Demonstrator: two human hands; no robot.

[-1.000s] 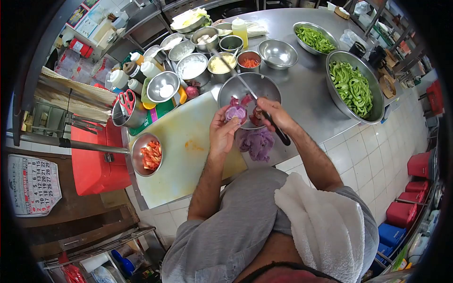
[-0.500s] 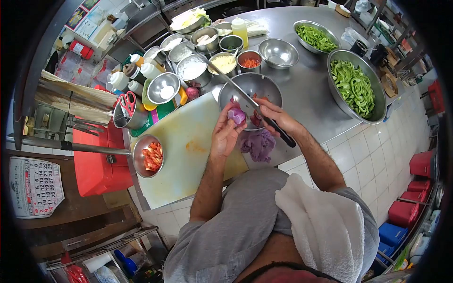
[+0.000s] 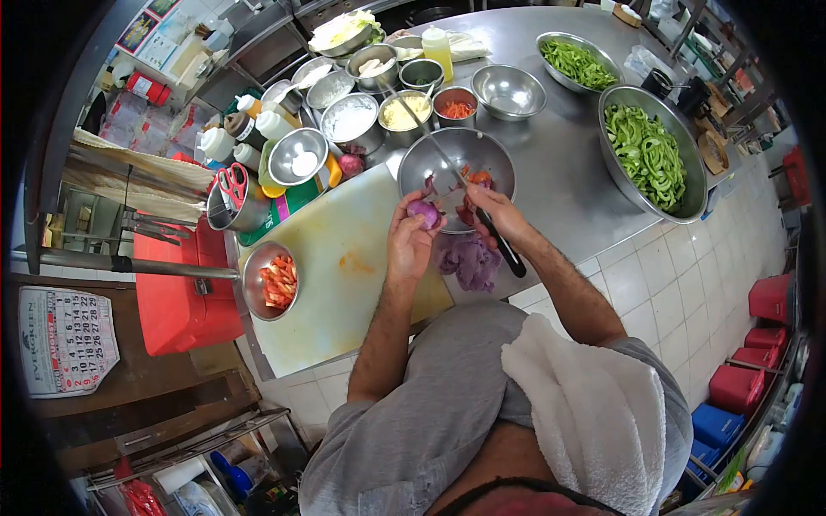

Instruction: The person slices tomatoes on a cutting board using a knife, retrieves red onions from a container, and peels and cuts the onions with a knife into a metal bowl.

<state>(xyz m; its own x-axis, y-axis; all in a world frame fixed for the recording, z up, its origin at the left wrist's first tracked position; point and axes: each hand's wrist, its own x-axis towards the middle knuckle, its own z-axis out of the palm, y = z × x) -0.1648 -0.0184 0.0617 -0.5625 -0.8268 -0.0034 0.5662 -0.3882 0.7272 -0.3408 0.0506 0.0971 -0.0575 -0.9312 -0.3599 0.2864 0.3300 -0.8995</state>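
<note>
Calendar [image 3: 69,342], lower left, reads "EVERGREEN" and "AUGUST" (dates in black and red). Steel bowl [image 3: 252,303] at left holds red pieces; large bowl [image 3: 694,187], upper right, green slices. Left hand [image 3: 410,243], fingers curled, pinches glossy purple onion [image 3: 422,213] by central bowl [image 3: 420,159]'s lower-left rim; right hand [image 3: 503,212] grips black-handled knife [image 3: 509,254].

Left fingers [image 3: 403,217] hold an onion [image 3: 423,211], right fingers [image 3: 484,199] a knife [image 3: 508,251], by a bowl [image 3: 497,158].

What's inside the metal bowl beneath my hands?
The metal bowl shows orange-red scraps and what looks like red onion skin; your right hand and knife cover part of it.
</note>
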